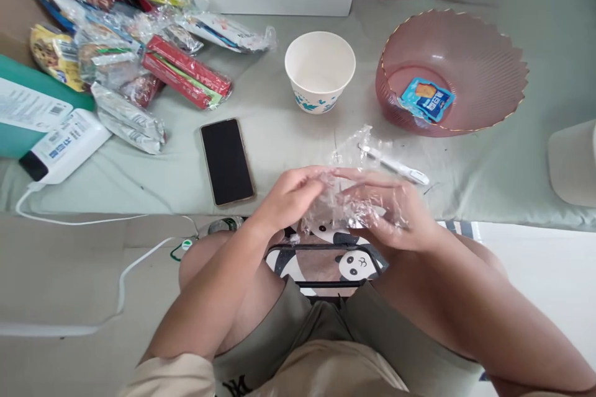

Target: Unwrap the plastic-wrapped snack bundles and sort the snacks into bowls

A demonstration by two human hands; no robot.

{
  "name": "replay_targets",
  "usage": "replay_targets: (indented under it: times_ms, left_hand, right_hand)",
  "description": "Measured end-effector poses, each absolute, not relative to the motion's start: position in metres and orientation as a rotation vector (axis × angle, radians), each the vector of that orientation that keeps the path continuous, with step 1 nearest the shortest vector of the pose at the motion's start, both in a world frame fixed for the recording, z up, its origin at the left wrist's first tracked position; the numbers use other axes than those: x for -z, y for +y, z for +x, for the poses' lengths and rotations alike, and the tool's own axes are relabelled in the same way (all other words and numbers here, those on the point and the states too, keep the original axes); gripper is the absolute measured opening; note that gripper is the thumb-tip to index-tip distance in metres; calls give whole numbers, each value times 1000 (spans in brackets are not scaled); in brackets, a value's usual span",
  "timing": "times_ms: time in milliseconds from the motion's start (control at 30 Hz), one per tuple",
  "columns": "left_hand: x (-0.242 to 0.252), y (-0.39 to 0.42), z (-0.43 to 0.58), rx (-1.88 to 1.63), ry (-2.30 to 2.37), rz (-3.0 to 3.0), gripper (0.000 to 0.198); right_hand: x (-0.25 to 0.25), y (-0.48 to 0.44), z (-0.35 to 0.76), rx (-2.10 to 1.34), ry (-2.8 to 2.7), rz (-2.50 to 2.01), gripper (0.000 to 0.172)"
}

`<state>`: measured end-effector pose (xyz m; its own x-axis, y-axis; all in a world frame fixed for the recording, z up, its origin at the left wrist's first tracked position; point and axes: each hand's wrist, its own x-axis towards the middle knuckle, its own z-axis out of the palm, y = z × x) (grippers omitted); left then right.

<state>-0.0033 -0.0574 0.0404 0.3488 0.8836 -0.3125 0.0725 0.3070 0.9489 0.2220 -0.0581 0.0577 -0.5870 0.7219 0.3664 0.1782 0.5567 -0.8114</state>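
Observation:
Both of my hands meet over my lap at the front edge of the low table. My left hand (291, 195) pinches one side of a crumpled clear plastic wrapper (347, 201). My right hand (395, 214) grips the wrapper's other side, its fingers curled under and through the film. Whether anything is inside the wrapper I cannot tell. A white pen-like tool (395, 165) lies on the table just beyond my right hand.
A black phone (226, 161) lies left of my hands. Behind stand a white paper bowl (320, 68) and a pink ribbed bowl (484, 56) holding a blue snack packet (427, 99). Several wrapped snacks (121, 37) pile at back left. A white power bank (65, 144) and cable sit left.

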Motion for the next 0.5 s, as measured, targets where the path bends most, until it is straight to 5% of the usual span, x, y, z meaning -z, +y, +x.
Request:
replay_targets:
  times_ms: [233, 500]
  left_hand:
    - [-42, -59, -16, -819, 1007, 886, 42]
    - [-63, -52, -24, -1356, 1203, 714, 47]
  right_hand:
    - [-61, -67, 224, -1147, -1600, -1135, 32]
    - [-56, -50, 239, -1083, -842, -1200, 22]
